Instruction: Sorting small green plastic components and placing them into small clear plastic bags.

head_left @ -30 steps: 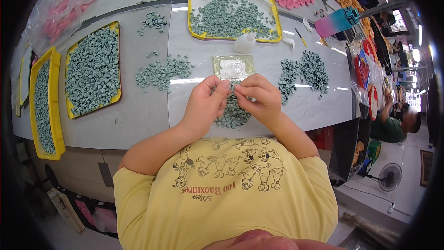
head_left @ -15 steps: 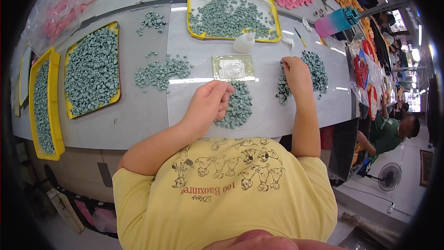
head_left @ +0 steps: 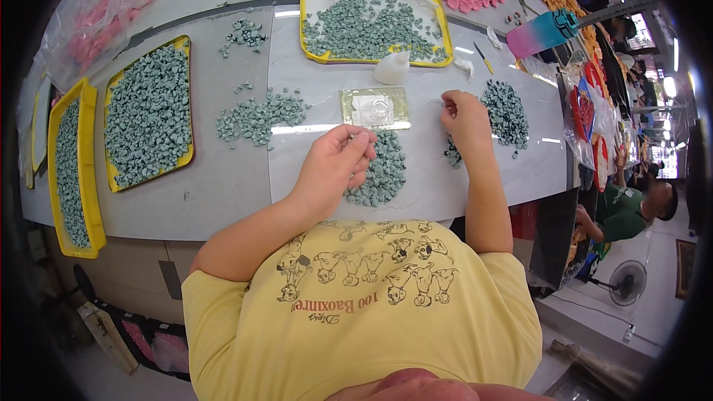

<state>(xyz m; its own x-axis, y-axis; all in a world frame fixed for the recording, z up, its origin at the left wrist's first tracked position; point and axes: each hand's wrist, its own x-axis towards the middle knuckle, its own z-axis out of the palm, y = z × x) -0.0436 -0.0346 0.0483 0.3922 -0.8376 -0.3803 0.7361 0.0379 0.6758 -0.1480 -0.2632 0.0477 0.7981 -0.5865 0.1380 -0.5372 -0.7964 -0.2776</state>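
L hand (head_left: pixel 336 165) fingers pinched shut on a small green piece above the near pile (head_left: pixel 382 168). R hand (head_left: pixel 465 117) fingers curled, grip unclear, beside the right pile (head_left: pixel 507 108). Sorting looks midway; plenty left in the trays (head_left: pixel 373 24).

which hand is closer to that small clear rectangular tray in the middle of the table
Left. The left hand sits just below the clear rectangular tray's near-left corner, over a pile of green pieces. The right hand is farther off to its right, beside another green pile.
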